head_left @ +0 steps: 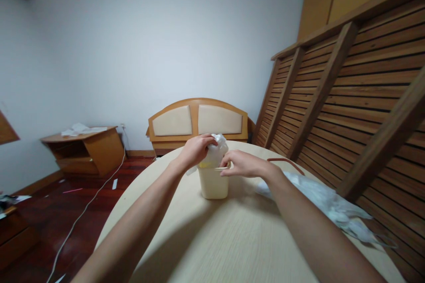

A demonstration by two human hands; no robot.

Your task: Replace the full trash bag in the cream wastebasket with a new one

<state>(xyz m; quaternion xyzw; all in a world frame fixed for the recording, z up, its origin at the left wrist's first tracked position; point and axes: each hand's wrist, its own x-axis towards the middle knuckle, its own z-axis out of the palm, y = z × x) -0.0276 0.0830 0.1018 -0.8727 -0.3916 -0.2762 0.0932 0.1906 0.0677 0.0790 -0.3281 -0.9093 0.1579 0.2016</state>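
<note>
A small cream plastic bin stands on the far part of a round pale wooden table. A white plastic bag sticks up out of its top. My left hand is closed on the bag's crumpled upper part. My right hand pinches the bag's edge at the bin's rim on the right side. Both forearms reach forward across the table.
A heap of white plastic bags lies on the table's right side beside a slatted wooden wall. A wooden headboard leans against the far wall. A low wooden cabinet with papers and a white cable are on the floor at left.
</note>
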